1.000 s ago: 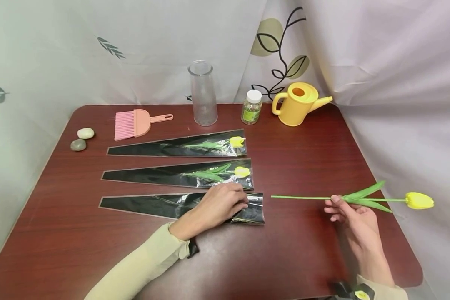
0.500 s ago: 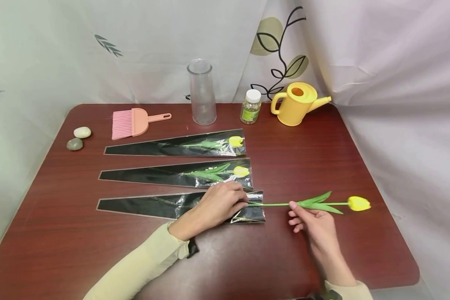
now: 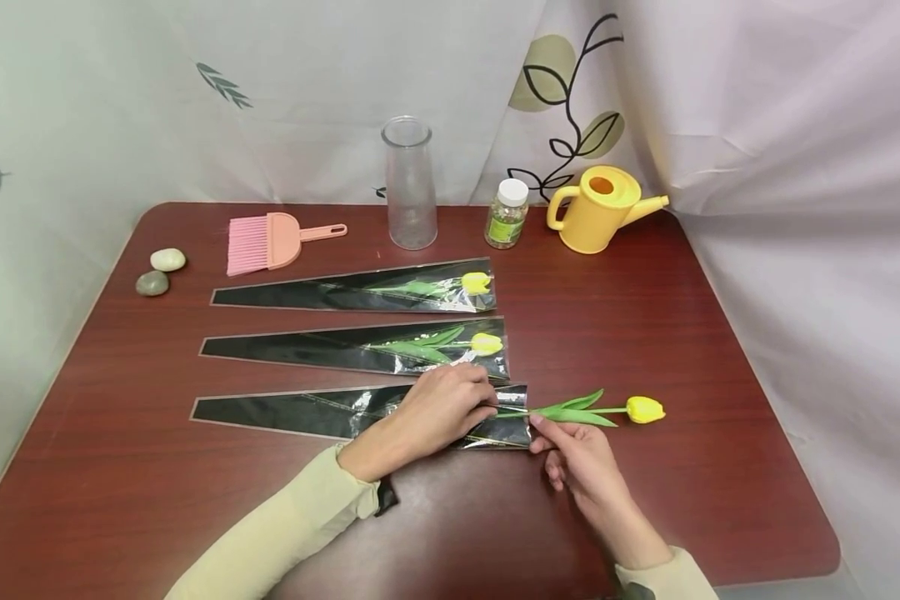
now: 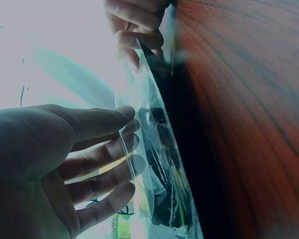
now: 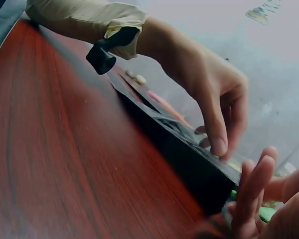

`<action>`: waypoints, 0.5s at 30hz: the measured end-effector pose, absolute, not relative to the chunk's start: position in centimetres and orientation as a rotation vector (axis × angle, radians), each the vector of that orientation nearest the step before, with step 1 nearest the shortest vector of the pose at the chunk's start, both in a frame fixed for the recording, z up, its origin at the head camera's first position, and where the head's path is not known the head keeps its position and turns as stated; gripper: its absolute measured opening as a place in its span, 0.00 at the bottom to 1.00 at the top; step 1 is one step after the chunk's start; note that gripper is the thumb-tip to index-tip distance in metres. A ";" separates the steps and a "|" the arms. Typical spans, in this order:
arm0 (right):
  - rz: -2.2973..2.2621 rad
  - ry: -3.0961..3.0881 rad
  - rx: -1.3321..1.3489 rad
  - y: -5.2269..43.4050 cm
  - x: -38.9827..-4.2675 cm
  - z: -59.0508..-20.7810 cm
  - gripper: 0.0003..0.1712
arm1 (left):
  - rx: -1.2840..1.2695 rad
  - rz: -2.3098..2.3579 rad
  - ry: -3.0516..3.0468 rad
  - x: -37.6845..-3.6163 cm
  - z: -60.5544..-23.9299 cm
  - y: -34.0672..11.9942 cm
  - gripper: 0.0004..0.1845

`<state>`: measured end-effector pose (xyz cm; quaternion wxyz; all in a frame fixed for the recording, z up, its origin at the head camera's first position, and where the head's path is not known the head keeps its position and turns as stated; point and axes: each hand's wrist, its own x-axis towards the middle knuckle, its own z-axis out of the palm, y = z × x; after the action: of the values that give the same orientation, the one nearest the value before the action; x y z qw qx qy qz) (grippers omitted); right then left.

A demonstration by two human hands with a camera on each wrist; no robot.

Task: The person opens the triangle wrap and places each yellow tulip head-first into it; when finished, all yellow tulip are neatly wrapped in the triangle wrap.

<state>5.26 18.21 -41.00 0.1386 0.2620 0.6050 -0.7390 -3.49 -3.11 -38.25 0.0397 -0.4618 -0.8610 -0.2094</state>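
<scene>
In the head view, a flat black flower sleeve (image 3: 277, 410) with a clear front lies nearest me. My left hand (image 3: 442, 408) pinches the clear film near its wide right end, and the left wrist view shows that film (image 4: 152, 144) raised between thumb and fingers. Between thumb and fingers, my right hand (image 3: 581, 458) holds a yellow tulip (image 3: 646, 409) by its green stem at the sleeve's mouth. The stem's lower end runs into the sleeve, under my left fingers. Both leaves and the bloom lie outside, to the right.
Two sleeves, each with a yellow tulip, lie behind: a middle sleeve (image 3: 285, 346) and a far sleeve (image 3: 285, 296). Along the back stand a clear vase (image 3: 411, 192), a capped jar (image 3: 506, 218) and a yellow watering can (image 3: 596, 212). A pink brush (image 3: 281, 242) and two stones (image 3: 168, 260) lie left.
My right hand has moved left with the tulip, and its stem has gone from outside the sleeve to inside its mouth. My left hand has kept its place on the film.
</scene>
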 end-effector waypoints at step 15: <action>-1.092 3.119 -0.574 28.0 4.6 -37.7 0.13 | -1.432 -0.625 -2.644 -3.5 -38.7 -2.9 0.02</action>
<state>4.58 28.00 -37.72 -0.1062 -0.1702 0.9247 -0.3236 -3.50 -2.92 -38.71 0.0354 -0.4659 -0.8604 -0.2035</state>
